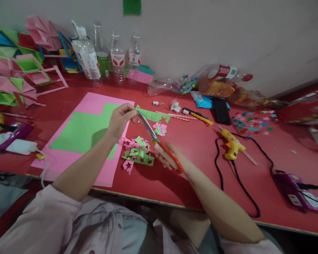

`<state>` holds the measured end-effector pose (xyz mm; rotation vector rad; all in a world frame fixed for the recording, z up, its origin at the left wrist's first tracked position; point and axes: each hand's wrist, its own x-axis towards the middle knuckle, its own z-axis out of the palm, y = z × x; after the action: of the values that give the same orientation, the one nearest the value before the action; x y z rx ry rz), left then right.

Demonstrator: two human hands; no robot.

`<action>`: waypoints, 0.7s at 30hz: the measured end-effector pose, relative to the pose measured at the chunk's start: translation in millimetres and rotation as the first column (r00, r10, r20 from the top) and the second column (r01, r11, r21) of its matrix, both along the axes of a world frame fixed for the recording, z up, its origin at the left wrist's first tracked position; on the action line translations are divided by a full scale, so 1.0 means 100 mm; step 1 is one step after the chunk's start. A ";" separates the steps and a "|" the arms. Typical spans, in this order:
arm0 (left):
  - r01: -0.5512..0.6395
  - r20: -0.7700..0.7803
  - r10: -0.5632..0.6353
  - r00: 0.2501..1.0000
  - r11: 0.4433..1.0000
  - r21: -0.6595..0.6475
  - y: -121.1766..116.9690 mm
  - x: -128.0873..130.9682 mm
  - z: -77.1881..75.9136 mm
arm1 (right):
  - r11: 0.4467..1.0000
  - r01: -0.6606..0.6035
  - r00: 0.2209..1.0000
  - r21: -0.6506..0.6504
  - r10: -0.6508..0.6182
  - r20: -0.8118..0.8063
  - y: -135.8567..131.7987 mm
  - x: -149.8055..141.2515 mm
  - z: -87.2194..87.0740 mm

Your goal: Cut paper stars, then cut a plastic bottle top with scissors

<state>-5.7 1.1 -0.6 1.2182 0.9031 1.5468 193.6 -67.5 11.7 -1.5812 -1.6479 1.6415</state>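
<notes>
My right hand (165, 155) grips a pair of scissors (163, 146) by the red handles, with the blades pointing up and left. At the blade tips, my left hand (123, 118) has thumb and fingers pinched on a bit of green paper (137, 107); how far it runs behind the fingers is hidden. A green paper strip (151, 114) with a star-shaped hole extends to the right behind the blades. Below the scissors sit small pink and green paper stars (160, 129). Between my arms is a heap of star-punched scraps (139, 151).
Green sheets (79, 132) overlap a large pink sheet (103, 174) at left. A yellow glue gun (232, 144) with a black cord lies right, near a phone (221, 111) and a yellow cutter knife (201, 117). Plastic bottles (118, 60) stand along the wall.
</notes>
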 end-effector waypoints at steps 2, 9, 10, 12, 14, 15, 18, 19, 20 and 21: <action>-0.004 -0.008 0.004 1.000 1.000 0.000 0.00 0.01 0.00 | 1.000 -0.011 1.000 0.001 0.011 -0.006 0.00 0.02 -0.02; 0.017 0.041 -0.017 0.999 1.000 0.017 -0.02 0.05 -0.03 | 0.998 -0.046 0.997 0.039 0.048 -0.061 -0.02 0.03 -0.03; 0.022 0.055 -0.023 0.998 1.000 0.020 -0.02 0.05 -0.04 | 0.998 -0.043 0.996 0.043 0.046 -0.071 -0.02 0.03 -0.04; 0.028 0.085 -0.030 0.996 0.999 0.023 -0.02 0.07 -0.05 | 0.999 -0.030 0.994 0.032 0.033 -0.105 -0.03 0.01 -0.08; 0.025 0.105 -0.026 0.994 1.000 0.014 -0.02 0.09 -0.07 | 1.000 -0.015 0.991 0.000 0.015 -0.134 -0.03 0.00 -0.14; 0.021 0.110 -0.022 0.994 1.000 0.007 -0.03 0.11 -0.07 | 1.000 -0.018 0.991 -0.025 0.014 -0.133 -0.03 -0.01 -0.18; 0.018 0.107 -0.017 0.994 1.000 -0.009 -0.05 0.13 -0.09 | 0.999 -0.013 0.991 -0.031 0.009 -0.130 -0.02 -0.01 -0.27; 0.017 0.104 -0.016 0.994 1.000 -0.008 -0.05 0.14 -0.09 | 1.000 -0.013 0.991 -0.022 0.010 -0.134 -0.02 -0.01 -0.29; 0.015 0.101 -0.014 0.995 1.000 -0.005 -0.06 0.15 -0.09 | 1.000 -0.018 0.990 -0.016 0.015 -0.137 -0.02 -0.01 -0.29; 0.013 0.097 -0.012 0.995 1.000 -0.003 -0.06 0.15 -0.10 | 1.000 -0.023 0.990 -0.011 0.021 -0.138 -0.02 -0.01 -0.29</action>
<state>9.7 -5.2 -10.5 1.1336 0.8332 1.5795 192.9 -69.8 -17.4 -1.4252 -1.5925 1.7346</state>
